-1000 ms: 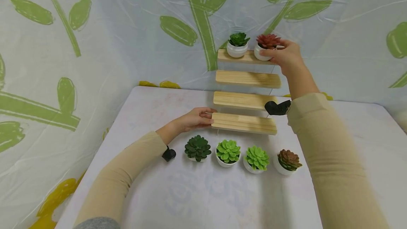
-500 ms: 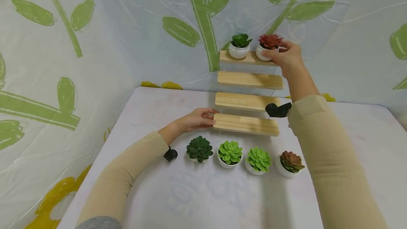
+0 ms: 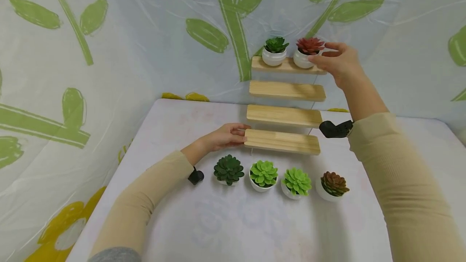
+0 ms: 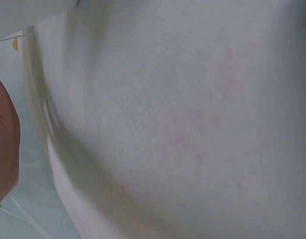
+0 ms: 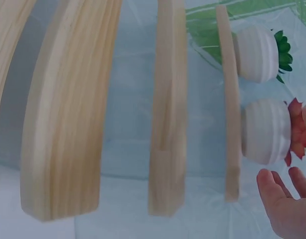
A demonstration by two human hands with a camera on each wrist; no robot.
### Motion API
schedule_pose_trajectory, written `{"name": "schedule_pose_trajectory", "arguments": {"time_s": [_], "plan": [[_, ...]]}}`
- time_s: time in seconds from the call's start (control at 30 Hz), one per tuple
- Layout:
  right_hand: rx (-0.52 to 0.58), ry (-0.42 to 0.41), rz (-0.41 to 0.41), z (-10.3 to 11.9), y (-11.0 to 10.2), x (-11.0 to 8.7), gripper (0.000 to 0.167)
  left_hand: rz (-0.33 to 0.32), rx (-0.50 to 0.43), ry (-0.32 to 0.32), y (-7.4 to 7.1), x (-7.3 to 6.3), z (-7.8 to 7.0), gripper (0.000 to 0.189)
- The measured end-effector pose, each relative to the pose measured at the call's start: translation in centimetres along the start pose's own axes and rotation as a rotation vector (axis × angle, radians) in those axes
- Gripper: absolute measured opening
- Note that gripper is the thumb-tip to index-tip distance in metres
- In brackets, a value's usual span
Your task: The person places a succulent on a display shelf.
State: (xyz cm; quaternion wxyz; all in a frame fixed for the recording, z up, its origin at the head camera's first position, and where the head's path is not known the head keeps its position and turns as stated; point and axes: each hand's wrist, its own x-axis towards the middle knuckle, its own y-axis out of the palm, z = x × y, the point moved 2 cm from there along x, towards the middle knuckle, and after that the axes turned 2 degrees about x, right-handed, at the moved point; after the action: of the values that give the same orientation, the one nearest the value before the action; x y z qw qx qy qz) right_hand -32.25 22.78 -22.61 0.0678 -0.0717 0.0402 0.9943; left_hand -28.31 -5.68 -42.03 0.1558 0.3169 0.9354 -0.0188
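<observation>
Two succulents (image 3: 274, 55) top the four-shelf rack (image 3: 285, 91); four more succulents (image 3: 263, 176) stand before it. The left hand (image 3: 227, 136) seemingly pinches its bottom; the right hand (image 3: 344, 63), fingers apart, flanks its top.

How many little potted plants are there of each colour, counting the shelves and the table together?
Dark green plants: 2 (one on the top shelf, one on the table)
Bright green plants: 2 (table)
Red plant: 1 (top shelf)
Brown plant: 1 (table)
Total: 6
</observation>
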Motion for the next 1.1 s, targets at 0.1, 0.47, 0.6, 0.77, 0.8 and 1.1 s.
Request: {"name": "schedule_pose_trajectory", "arguments": {"time_s": [0.1,0.47,0.6,0.77,0.8,1.1], "plan": [[-0.015,-0.022,0.010,0.7,-0.4,-0.5,0.088,0.000,0.001,0.011,0.1,0.1,-0.2,0.050],[0.114,-0.132,0.058,1.6,-3.0,-3.4,0.075,0.000,0.012,0.013,0.2,0.2,-0.1,0.050],[0.141,-0.168,0.101,1.7,-4.0,-4.5,0.071,0.001,0.009,0.010,0.2,0.2,-0.2,0.050],[0.061,-0.203,0.113,1.4,-5.3,-6.0,0.065,-0.003,0.003,0.001,0.3,0.3,0.0,0.050],[0.034,-0.209,0.112,1.3,-5.5,-6.3,0.064,-0.005,0.003,0.002,0.3,0.4,0.1,0.050],[0.163,-0.311,0.199,-0.4,-6.8,-8.5,0.044,-0.006,-0.010,0.018,0.2,0.4,0.3,0.050]]}}
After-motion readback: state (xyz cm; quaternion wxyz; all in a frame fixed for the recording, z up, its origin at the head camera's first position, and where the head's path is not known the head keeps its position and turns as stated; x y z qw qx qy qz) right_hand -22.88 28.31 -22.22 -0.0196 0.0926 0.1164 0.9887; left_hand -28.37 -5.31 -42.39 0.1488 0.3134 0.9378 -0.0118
